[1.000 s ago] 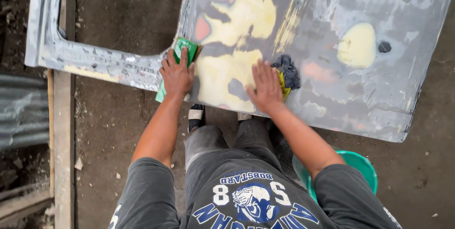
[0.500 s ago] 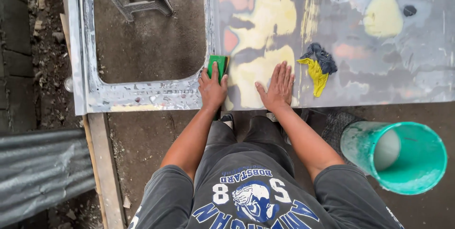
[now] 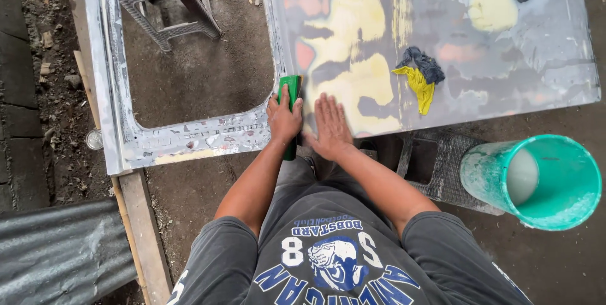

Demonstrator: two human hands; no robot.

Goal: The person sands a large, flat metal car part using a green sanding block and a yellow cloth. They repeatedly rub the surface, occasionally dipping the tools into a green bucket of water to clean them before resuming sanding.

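Hands on a grey metal panel [image 3: 505,46], patched with yellow filler and pink primer.

Left hand [image 3: 284,119] is closed over a green sanding block [image 3: 291,85], pressing it against the panel's edge beside the window cut-out. Right hand [image 3: 329,127] lies flat, fingers spread and holding nothing, on a yellow filler patch just beside the block. Panel surface is dull, scuffed and uneven in colour. A yellow and dark grey rag [image 3: 419,75] lies bunched on the panel, well apart from both hands. A green bucket [image 3: 536,182] stands on the ground near the panel's lower edge.
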